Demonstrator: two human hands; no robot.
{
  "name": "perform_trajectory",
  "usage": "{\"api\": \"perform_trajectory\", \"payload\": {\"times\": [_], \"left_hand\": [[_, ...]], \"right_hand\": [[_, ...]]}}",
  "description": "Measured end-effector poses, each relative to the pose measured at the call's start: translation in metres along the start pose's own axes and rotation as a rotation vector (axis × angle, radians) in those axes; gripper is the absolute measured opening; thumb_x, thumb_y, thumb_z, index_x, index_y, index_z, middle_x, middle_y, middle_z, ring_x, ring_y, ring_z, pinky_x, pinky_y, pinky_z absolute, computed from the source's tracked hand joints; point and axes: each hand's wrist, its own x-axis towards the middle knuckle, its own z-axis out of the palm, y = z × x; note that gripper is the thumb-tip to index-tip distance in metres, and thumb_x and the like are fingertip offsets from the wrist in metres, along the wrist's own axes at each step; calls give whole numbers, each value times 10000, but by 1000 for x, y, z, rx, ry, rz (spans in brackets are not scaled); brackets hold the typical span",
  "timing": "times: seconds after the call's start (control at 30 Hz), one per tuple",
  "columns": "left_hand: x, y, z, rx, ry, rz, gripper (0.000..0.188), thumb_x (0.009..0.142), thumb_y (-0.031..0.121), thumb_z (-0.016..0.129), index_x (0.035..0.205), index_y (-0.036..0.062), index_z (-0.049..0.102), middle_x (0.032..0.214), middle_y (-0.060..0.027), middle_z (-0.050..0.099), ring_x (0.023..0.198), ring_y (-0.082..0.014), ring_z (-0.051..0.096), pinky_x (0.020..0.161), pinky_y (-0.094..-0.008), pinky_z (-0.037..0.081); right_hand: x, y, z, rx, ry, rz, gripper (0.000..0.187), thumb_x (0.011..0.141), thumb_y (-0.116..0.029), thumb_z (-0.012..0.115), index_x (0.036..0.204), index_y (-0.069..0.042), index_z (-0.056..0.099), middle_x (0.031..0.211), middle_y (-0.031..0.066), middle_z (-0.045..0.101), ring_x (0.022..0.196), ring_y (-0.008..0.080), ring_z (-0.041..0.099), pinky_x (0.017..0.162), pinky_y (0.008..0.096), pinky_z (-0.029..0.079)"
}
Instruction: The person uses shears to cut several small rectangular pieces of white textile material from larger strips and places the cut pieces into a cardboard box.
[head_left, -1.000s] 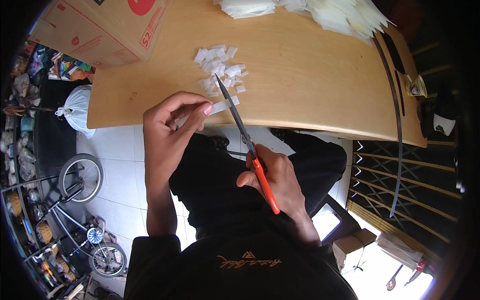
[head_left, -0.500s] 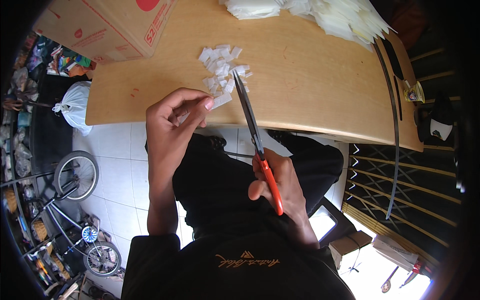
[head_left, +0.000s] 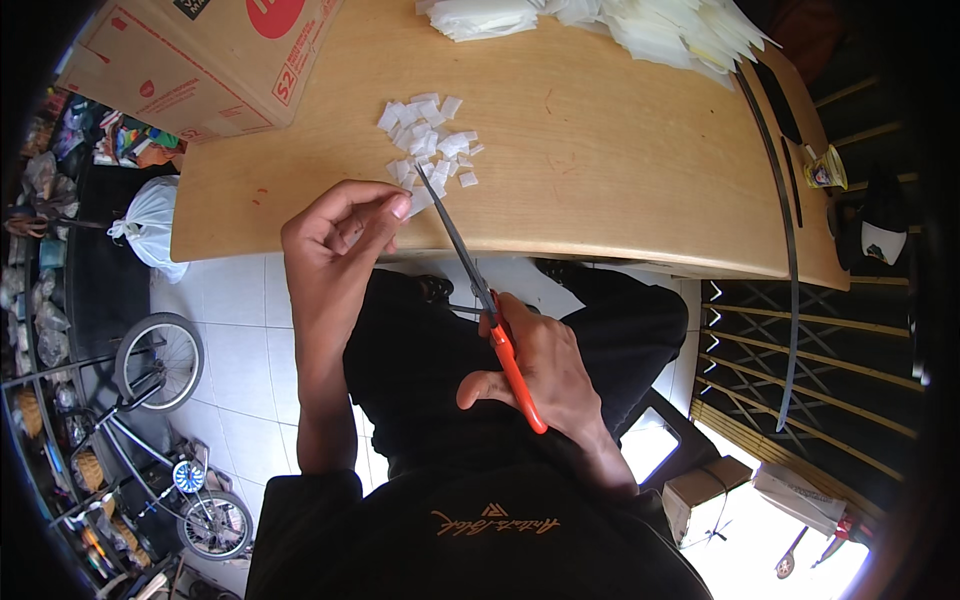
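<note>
Between thumb and forefinger, my left hand (head_left: pixel 345 235) pinches a narrow white strip (head_left: pixel 420 203) just above the table's near edge. My right hand (head_left: pixel 545 365) grips a pair of scissors (head_left: pixel 513 375) with orange-red handles and long dark blades. The blades point up and to the left, and their tips overlap the strip's right end in the view; whether they touch it I cannot tell. Just beyond the tips lies a loose heap of small white cut pieces (head_left: pixel 425 125) on the wooden table (head_left: pixel 600 180).
A cardboard box (head_left: pixel 200 75) stands at the table's far left. Stacked translucent sheets (head_left: pixel 680 35) lie along the far right. Left of the table sits a tied white plastic bag (head_left: pixel 152 222), with a bicycle (head_left: pixel 150 430) nearer me. A small yellow cup (head_left: pixel 825 168) is at the right.
My right hand and the scissors have swung left, bringing the blades closer to my left fingers. Less of the strip shows past those fingers. The view has shifted slightly.
</note>
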Motion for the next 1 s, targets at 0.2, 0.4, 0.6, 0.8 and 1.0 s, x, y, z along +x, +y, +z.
{"api": "perform_trajectory", "payload": {"times": [0.2,0.4,0.6,0.8,1.0], "left_hand": [[-1,-3,-1,16,-52,9,107,895,55,709,946,-38,698,840,-42,690,689,-53,557,603,-211,432],[-2,-6,-1,28,-62,29,107,894,41,705,957,-45,698,849,-45,691,729,-58,590,646,-206,461],[-2,-5,0,46,-71,31,106,890,33,707,959,-47,697,858,-50,695,803,-75,634,711,-212,494],[-2,-4,0,20,-25,-5,105,896,40,701,963,-41,699,856,-53,690,703,-69,578,635,-214,458],[-2,-2,0,0,28,-4,112,906,48,690,983,-32,702,864,-58,692,659,-76,559,611,-221,443]], "right_hand": [[5,-2,3,29,31,12,862,554,-808,703,862,-19,545,601,87,549,551,263,600,579,360,475],[6,-4,1,-19,53,0,790,602,-742,733,831,-13,539,594,94,550,548,261,601,569,352,478],[7,-8,2,31,101,26,645,689,-581,794,778,-2,523,558,104,511,513,297,510,535,369,436],[3,3,6,153,102,46,735,636,-701,742,748,-9,519,551,54,470,495,146,430,493,310,364],[-8,6,3,190,22,-1,938,487,-897,629,814,-26,518,588,28,465,509,153,452,494,317,374]]}}
